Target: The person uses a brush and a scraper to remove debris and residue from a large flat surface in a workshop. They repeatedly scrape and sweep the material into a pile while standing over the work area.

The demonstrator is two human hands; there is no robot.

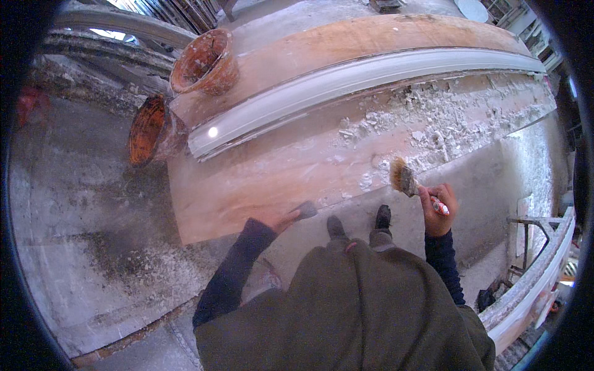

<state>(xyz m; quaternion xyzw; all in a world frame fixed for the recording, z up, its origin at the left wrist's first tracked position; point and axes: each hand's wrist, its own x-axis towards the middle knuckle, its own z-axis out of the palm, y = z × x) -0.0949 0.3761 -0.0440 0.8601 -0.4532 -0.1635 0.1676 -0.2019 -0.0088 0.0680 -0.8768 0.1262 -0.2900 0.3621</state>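
My right hand (pixel 440 210) is closed round the handle of a paintbrush (pixel 407 178). The brush's tan bristles point up and left, over the near edge of a wooden board (pixel 260 185) strewn with white plaster flakes (pixel 433 123). At the board's near edge, further left, my left hand (pixel 284 220) holds a small grey flat piece (pixel 305 210), whose kind I cannot make out; hand and piece are slightly blurred. Along the board's length runs a long white plaster moulding (pixel 359 83), beyond both hands and apart from them.
An orange bucket (pixel 205 65) splashed with plaster stands on the board's far left. Another orange bucket (pixel 148 131) lies tipped beside the board's left end. Long curved pieces (pixel 117 52) are stacked at the far left. At the right stands a metal frame (pixel 532 226) with a white moulding.
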